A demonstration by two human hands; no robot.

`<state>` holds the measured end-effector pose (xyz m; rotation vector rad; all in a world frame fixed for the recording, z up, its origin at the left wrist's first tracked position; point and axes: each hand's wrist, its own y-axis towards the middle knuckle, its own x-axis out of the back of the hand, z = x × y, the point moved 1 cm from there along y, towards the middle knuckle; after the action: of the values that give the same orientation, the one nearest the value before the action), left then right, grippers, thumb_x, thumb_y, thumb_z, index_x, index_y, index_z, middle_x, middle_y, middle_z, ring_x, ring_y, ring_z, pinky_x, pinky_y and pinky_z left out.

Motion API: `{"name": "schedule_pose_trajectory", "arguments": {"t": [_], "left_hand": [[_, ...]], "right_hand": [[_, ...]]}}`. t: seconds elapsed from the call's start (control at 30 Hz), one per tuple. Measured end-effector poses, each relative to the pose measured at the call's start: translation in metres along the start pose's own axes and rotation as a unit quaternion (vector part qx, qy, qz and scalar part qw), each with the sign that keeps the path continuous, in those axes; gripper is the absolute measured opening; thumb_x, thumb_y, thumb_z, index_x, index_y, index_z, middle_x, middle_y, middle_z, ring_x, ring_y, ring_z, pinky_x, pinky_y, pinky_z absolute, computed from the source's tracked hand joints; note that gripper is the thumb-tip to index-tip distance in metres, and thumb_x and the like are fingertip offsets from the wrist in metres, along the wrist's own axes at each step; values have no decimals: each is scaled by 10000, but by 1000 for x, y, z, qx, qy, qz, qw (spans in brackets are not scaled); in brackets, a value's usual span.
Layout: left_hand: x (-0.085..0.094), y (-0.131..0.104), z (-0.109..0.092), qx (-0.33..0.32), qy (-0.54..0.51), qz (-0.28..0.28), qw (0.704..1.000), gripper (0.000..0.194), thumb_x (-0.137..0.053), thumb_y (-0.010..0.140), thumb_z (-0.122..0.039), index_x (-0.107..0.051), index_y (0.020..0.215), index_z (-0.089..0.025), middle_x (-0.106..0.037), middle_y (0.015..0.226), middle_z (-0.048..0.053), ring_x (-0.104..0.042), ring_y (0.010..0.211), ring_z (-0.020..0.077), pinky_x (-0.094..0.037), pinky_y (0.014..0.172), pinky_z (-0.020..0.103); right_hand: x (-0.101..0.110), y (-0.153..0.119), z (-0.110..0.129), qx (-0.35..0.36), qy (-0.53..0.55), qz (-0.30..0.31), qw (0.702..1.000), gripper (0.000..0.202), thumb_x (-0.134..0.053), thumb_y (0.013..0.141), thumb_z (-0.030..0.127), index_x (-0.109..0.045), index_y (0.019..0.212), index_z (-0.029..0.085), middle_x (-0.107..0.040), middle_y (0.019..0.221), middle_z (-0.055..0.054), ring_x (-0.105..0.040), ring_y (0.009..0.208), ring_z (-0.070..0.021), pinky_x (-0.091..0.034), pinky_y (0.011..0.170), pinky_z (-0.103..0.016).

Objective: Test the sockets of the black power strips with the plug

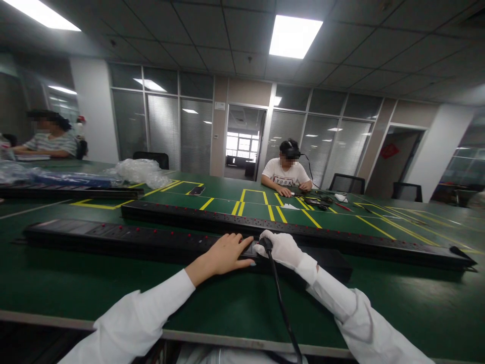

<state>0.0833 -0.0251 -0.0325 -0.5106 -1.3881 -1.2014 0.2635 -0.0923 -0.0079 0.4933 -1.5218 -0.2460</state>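
A long black power strip (151, 243) with red buttons lies across the green table close to me. My bare left hand (226, 254) rests flat on top of it, fingers spread and thumb pointing right. Just to the right, my right hand (282, 248) in a white glove is closed around the black plug of a cable (278, 288). The plug is against the strip's top, partly hidden by the glove, and the cable hangs down over the table's front edge. A second long black power strip (333, 235) lies behind the first, roughly parallel.
Clear plastic wrap (142, 172) and another dark strip (71, 192) lie at the left. A phone (197, 190) sits farther back on the yellow-taped table (212, 303). Across it, a person in a headset (286, 172) handles small parts; another person (53, 136) sits far left.
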Motion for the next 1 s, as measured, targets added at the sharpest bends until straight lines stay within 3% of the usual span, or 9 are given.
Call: {"name": "schedule_pose_trajectory", "arguments": {"t": [0.3, 0.43, 0.57, 0.73, 1.0], "left_hand": [[-1, 0, 1, 0, -12, -2, 1000, 660, -256, 785, -632, -318, 1284, -206, -540, 1019, 106, -513, 890, 247, -354, 782, 360], [-1, 0, 1, 4, -13, -6, 1000, 666, -265, 777, -640, -333, 1276, -203, -538, 1022, 107, -509, 905, 249, -345, 795, 361], [-1, 0, 1, 2, -16, -4, 1000, 666, -261, 780, -639, -331, 1277, -201, -538, 1015, 105, -509, 900, 244, -345, 793, 354], [0, 0, 1, 0, -12, -4, 1000, 672, -250, 784, -636, -315, 1287, -194, -538, 1013, 108, -511, 896, 242, -345, 788, 352], [0, -1, 2, 4, -8, 0, 1000, 689, -241, 775, -650, -323, 1284, -193, -534, 1031, 117, -514, 892, 248, -351, 773, 353]], "right_hand": [[-5, 8, -13, -49, 141, 27, 988, 360, -443, 750, 557, -570, 855, 238, -612, 680, 14, -542, 606, -117, -343, 555, -207], [1, 9, -16, -49, 288, 37, 956, 385, -401, 780, 550, -542, 849, 199, -603, 706, 9, -519, 609, -102, -377, 568, -209], [6, 9, -17, -58, 376, 46, 924, 404, -351, 806, 541, -523, 833, 176, -585, 713, 3, -461, 525, -76, -358, 486, -198], [8, 10, -23, -68, 359, 35, 930, 403, -375, 796, 543, -530, 792, 171, -567, 661, 10, -435, 502, -76, -354, 488, -204], [9, 0, -48, -58, 279, -5, 959, 403, -369, 813, 517, -517, 673, 169, -574, 648, 6, -515, 609, -109, -379, 601, -218]]}}
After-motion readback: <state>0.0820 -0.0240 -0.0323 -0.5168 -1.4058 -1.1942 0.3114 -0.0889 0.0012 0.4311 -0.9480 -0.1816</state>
